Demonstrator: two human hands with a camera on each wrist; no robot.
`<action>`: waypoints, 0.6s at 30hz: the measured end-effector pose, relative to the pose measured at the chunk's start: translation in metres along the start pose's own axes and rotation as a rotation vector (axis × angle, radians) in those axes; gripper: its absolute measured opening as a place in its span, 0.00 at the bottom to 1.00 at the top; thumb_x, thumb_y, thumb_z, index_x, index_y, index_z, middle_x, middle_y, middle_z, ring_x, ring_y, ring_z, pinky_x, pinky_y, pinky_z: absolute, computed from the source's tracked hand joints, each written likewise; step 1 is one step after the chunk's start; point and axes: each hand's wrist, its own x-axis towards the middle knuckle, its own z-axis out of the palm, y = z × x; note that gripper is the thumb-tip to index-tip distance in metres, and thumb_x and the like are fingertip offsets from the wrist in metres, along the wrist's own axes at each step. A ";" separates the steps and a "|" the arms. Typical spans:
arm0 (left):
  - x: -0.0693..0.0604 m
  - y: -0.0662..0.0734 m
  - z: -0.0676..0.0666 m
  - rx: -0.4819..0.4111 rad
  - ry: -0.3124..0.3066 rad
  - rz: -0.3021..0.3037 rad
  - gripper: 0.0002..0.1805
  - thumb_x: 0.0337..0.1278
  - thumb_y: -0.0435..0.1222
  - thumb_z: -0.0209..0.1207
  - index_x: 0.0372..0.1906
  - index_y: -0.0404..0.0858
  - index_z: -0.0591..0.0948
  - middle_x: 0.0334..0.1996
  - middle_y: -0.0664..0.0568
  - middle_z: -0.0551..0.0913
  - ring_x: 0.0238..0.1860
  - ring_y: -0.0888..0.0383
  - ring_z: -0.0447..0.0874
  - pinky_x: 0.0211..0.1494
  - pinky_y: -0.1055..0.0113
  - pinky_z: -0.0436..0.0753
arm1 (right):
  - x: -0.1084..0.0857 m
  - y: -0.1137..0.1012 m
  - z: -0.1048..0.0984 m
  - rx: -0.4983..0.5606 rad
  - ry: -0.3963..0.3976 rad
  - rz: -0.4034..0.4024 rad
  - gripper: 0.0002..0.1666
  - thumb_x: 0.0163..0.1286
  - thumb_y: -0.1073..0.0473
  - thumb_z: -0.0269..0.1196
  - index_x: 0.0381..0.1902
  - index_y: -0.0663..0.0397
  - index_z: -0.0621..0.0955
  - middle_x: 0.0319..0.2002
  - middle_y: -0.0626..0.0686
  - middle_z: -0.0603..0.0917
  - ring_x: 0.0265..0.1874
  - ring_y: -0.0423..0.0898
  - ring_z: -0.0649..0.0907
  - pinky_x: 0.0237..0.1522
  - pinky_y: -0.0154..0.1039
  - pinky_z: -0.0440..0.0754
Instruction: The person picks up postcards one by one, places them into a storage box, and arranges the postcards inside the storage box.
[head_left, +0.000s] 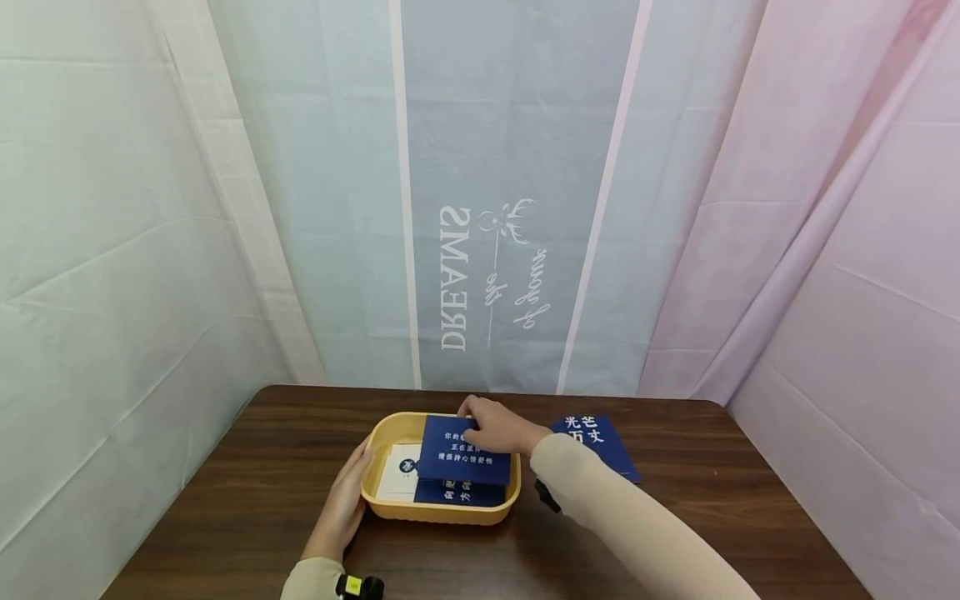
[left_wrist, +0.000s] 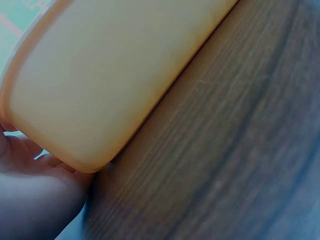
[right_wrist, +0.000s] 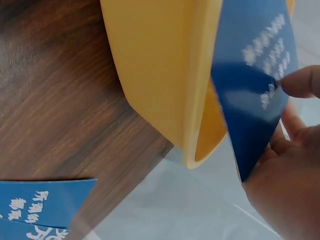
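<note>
A yellow plastic tub (head_left: 471, 515) stands on the table. My left hand (head_left: 347, 500) rests along its left outer wall; in the left wrist view that hand (left_wrist: 40, 185) touches the tub's corner (left_wrist: 85, 90). My right hand (head_left: 498, 427) pinches a blue card (head_left: 450, 467) with white Chinese characters by its far right part, over the tub. The right wrist view shows the thumb on this card's printed face (right_wrist: 250, 95), fingers behind it. Beneath lie another blue card (head_left: 480, 493) and a white card (head_left: 393, 479) with a round dark emblem, inside the tub.
More blue printed cards (head_left: 611, 446) lie on the table right of the tub, partly hidden by the right forearm; they seem to overlap. The dark wood table (head_left: 247, 475) ends at a printed cloth curtain (head_left: 517, 125) behind. Pale cloth hangs on both sides.
</note>
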 end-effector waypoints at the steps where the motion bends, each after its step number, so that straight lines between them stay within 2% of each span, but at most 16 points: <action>1: 0.000 0.000 0.000 0.000 0.000 0.001 0.34 0.82 0.46 0.38 0.80 0.34 0.47 0.79 0.37 0.43 0.78 0.42 0.39 0.77 0.44 0.43 | 0.001 -0.001 0.001 -0.017 -0.019 0.003 0.14 0.73 0.58 0.60 0.54 0.50 0.74 0.48 0.48 0.79 0.44 0.41 0.79 0.50 0.42 0.81; 6: 0.000 0.000 0.000 -0.006 0.001 0.003 0.32 0.83 0.45 0.38 0.80 0.34 0.48 0.79 0.38 0.44 0.78 0.42 0.40 0.77 0.45 0.43 | 0.006 -0.007 0.005 -0.109 -0.083 0.024 0.17 0.73 0.60 0.62 0.57 0.52 0.74 0.48 0.49 0.78 0.44 0.42 0.77 0.49 0.40 0.80; 10: 0.000 0.000 0.000 -0.012 -0.009 0.010 0.32 0.83 0.44 0.37 0.80 0.34 0.49 0.79 0.38 0.45 0.78 0.43 0.40 0.77 0.46 0.43 | 0.009 -0.015 0.008 -0.214 -0.129 0.061 0.19 0.71 0.58 0.65 0.57 0.51 0.74 0.49 0.49 0.79 0.47 0.42 0.77 0.56 0.41 0.79; 13: -0.001 0.001 0.000 -0.008 -0.015 0.017 0.32 0.83 0.44 0.37 0.80 0.34 0.48 0.79 0.37 0.44 0.78 0.42 0.40 0.77 0.45 0.43 | 0.010 -0.020 0.009 -0.312 -0.134 0.100 0.22 0.68 0.57 0.68 0.57 0.50 0.74 0.50 0.50 0.79 0.49 0.43 0.78 0.58 0.43 0.79; 18: 0.000 0.001 0.001 -0.016 -0.009 0.010 0.31 0.83 0.43 0.37 0.80 0.34 0.49 0.79 0.38 0.46 0.78 0.42 0.41 0.77 0.45 0.44 | 0.012 -0.023 0.015 -0.543 -0.109 0.119 0.31 0.61 0.51 0.75 0.58 0.49 0.75 0.52 0.51 0.81 0.52 0.46 0.80 0.56 0.45 0.80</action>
